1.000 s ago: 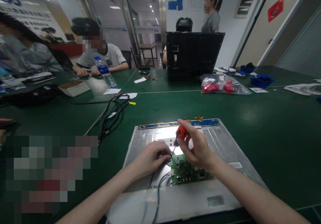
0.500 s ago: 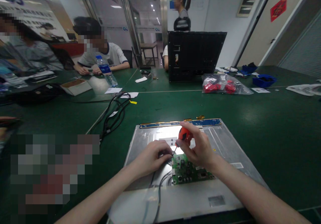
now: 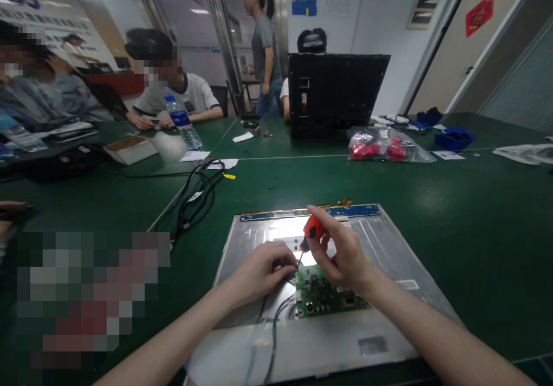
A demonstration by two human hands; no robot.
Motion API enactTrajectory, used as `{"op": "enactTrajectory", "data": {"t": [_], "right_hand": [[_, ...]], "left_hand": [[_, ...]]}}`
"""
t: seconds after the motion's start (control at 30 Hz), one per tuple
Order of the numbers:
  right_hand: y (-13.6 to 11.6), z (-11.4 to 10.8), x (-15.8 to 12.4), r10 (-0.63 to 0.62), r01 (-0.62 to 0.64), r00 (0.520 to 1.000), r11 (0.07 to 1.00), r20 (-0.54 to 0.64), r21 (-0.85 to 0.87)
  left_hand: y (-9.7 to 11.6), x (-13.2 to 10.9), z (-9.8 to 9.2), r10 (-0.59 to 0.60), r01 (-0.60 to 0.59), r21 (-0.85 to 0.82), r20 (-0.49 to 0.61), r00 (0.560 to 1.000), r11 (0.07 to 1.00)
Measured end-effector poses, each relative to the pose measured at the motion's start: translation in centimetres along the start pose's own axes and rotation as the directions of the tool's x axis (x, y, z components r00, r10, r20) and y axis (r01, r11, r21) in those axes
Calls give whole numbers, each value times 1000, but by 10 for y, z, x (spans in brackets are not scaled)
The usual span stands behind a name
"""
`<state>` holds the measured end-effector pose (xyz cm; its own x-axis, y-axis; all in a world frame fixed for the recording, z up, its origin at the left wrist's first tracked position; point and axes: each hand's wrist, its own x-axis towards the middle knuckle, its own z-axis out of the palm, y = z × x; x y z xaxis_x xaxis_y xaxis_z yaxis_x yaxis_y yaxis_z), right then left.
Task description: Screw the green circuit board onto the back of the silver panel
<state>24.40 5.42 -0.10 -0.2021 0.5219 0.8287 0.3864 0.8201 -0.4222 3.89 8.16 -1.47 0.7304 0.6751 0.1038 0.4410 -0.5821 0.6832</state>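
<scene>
A red screwdriver (image 3: 313,229) is grasped by the fingers of the right hand (image 3: 345,253), and its shaft is pointed down at the far left corner of the green board (image 3: 319,294). The fingers of the left hand (image 3: 268,265) are curled together beside that same corner; whether anything is pinched between them cannot be told. The board is carried by a metal panel (image 3: 395,268), near the middle of its surface, and is partly covered from view by the right hand. The panel's far edge is lined by a blue strip (image 3: 311,212). A dark cable (image 3: 273,340) is run from beside the board's left edge toward the panel's near edge. The panel is laid flat at the near edge of the bench (image 3: 484,248). Beyond the panel's far left corner, black cords (image 3: 203,193) are heaped; toward the bench's far edge, a black monitor (image 3: 339,98) is stood upright.
</scene>
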Motion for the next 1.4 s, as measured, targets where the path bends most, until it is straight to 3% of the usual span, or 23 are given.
{"op": "enactTrajectory", "data": {"t": [0.73, 1.4], "right_hand": [[0, 0, 0, -8, 7, 999, 1000, 31, 18], [3, 4, -2, -24, 24, 999, 1000, -24, 8]], "left_hand": [[-1, 0, 1, 22, -22, 11, -10, 1000, 1000], [-2, 0, 0, 8, -8, -2, -3, 1000, 1000]]}}
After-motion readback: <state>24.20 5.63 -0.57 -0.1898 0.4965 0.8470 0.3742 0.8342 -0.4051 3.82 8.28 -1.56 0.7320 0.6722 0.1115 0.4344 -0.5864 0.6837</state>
